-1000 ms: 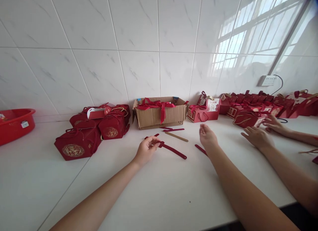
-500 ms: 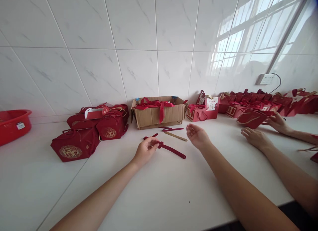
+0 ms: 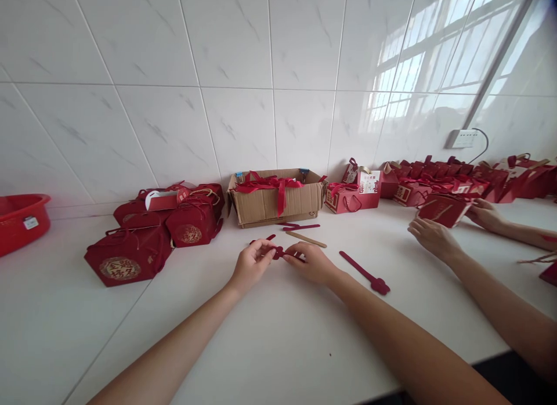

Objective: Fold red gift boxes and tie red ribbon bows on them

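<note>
Above the white table, my left hand [image 3: 252, 263] pinches the flower-shaped end of a dark red strip [image 3: 278, 253]. Close beside it on the right, my right hand [image 3: 312, 262] has its fingers closed on the same strip, whose far part is mostly hidden by that hand. Another dark red strip with a flower end [image 3: 364, 271] lies to the right of my right hand. Behind my hands lie a gold strip [image 3: 306, 239] and several dark red strips [image 3: 304, 227].
A cardboard box [image 3: 277, 206] of red ribbons stands behind my hands. Dark red gift boxes [image 3: 126, 259] are at the left, beside a red basin [image 3: 21, 219]. At the right, a person's hands [image 3: 436, 240] hold a red box [image 3: 444, 210]; more red boxes [image 3: 346, 199] line the wall.
My right hand has moved left and closed on the strip held by my left hand. A strip with a flower end now shows on the table at the right.
</note>
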`<state>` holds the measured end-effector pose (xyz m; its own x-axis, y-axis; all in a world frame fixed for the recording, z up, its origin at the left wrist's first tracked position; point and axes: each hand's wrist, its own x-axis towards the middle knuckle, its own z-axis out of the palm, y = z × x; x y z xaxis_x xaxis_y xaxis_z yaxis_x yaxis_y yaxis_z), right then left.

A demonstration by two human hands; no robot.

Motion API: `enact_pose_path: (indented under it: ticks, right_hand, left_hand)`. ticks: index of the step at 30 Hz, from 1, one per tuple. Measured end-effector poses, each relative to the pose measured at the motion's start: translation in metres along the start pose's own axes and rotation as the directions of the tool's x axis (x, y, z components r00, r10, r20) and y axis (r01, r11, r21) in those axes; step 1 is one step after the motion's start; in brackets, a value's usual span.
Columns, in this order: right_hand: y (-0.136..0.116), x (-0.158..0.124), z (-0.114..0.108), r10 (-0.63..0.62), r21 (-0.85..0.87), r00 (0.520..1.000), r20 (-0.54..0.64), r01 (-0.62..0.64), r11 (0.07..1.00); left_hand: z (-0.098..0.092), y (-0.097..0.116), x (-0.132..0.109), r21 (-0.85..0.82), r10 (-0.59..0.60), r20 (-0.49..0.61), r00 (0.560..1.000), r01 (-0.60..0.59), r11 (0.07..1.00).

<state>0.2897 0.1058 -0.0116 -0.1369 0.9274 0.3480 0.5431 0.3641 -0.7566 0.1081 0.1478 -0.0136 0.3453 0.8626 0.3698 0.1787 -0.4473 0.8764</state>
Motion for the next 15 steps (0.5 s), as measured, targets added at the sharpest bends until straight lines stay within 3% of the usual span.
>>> enact_pose_path:
  ticks: [5,9,12,15]
  right_hand:
    - [0.007,0.002,0.000,0.001,-0.112,1.000,-0.031,-0.004,0.994]
    - [0.008,0.001,-0.001,0.038,-0.164,0.997,-0.063,-0.048,0.985]
    - [0.008,0.001,-0.003,0.069,-0.185,0.996,-0.063,-0.080,0.979]
    - [0.009,0.001,-0.003,0.088,-0.199,0.995,-0.056,-0.098,0.975]
  left_hand:
    - [-0.003,0.004,0.000,0.083,0.034,-0.069,0.997,-0.028,0.996]
    - [-0.016,0.003,0.004,0.210,0.098,-0.224,0.970,-0.050,0.976]
    - [-0.034,0.001,0.010,0.420,0.237,-0.360,0.903,-0.070,0.905]
    - [-0.057,0.003,0.014,0.721,0.439,-0.458,0.774,0.034,0.692]
